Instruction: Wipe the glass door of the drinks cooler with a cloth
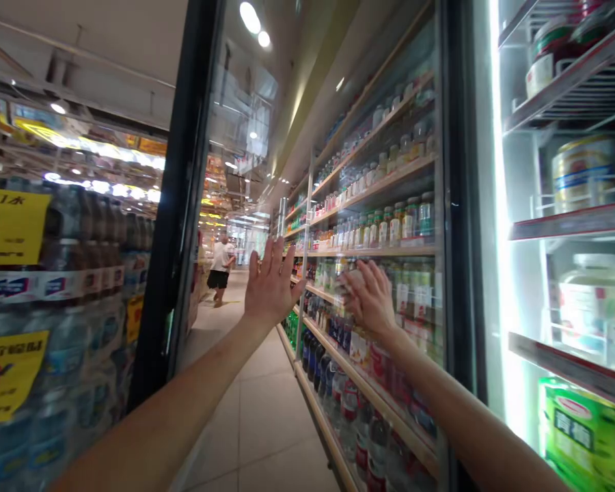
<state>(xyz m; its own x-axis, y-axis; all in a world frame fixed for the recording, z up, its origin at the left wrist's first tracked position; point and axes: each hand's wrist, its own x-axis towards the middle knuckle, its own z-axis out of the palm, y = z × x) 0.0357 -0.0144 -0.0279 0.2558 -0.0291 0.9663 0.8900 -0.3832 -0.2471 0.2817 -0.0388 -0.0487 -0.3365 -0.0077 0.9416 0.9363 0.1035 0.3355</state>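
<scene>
Your left hand (270, 283) is raised and open, its fingers (274, 263) spread and pointing up, with nothing visible in them. Your right hand (370, 301) sits just beside it, with its fingers (366, 280) slightly curled. A pale, blurred item (352, 281) lies at their tips, but glare and the glass make it impossible to tell whether they pinch it or only overlap it in view. Both hands are at the glass door (246, 137), and you can't tell whether they touch its pane or reach past it. Reflections muddy the shelves of bottled drinks (374, 253) behind the glass, so most labels can't be read. To your right, the cooler shelves hold a large can (584, 174), a jar (592, 307) and a green package (579, 437), all cut off by the frame's edge. To your left, beyond the black door frame (179, 191), stand wrapped bottled water (66, 342) and a yellow price sign (10, 225). A person (219, 270) in a white top stands far down the tiled aisle.
</scene>
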